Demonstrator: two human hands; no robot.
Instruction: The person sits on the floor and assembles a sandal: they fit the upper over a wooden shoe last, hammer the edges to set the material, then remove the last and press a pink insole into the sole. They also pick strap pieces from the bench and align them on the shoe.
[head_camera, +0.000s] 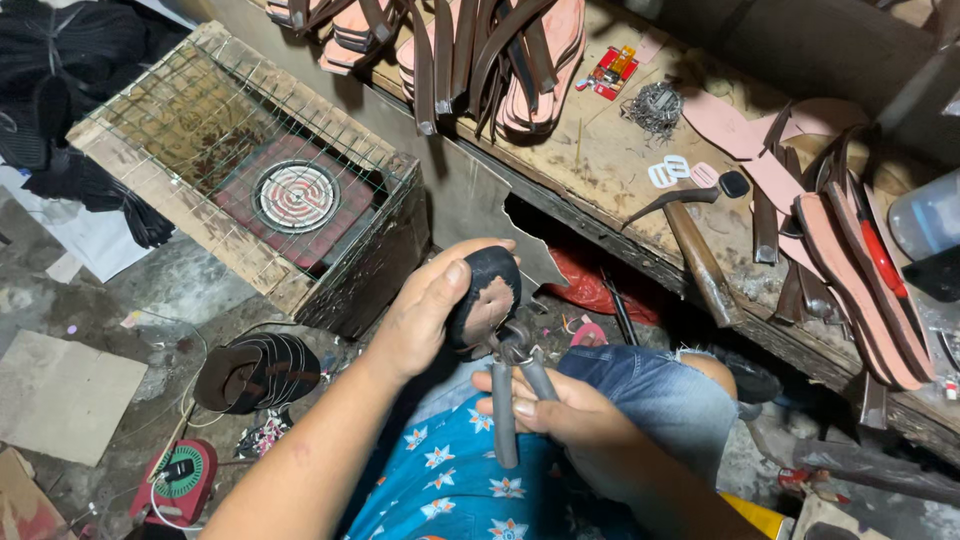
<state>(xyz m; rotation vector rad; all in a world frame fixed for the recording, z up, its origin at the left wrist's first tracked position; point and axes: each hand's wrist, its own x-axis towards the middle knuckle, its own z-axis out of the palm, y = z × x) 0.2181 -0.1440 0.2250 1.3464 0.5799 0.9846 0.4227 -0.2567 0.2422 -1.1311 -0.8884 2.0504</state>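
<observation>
Right hand (560, 410) squeezes pliers (515, 385) biting the shoe piece (485, 295) gripped by left hand (425, 310); slipping jaws could pinch fingers.

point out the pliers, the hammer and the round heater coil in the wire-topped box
pliers (512, 385), head view, on the grey handles in the right hand
hammer (697, 255), head view, on the wooden handle on the bench
heater coil (296, 196), head view, on the middle of the spiral

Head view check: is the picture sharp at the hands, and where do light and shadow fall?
Head view: left hand with the dark shoe part and right hand with pliers are fairly sharp; workbench is brightly lit; the floor under it lies in deep shadow; frame edges bend slightly.
</observation>
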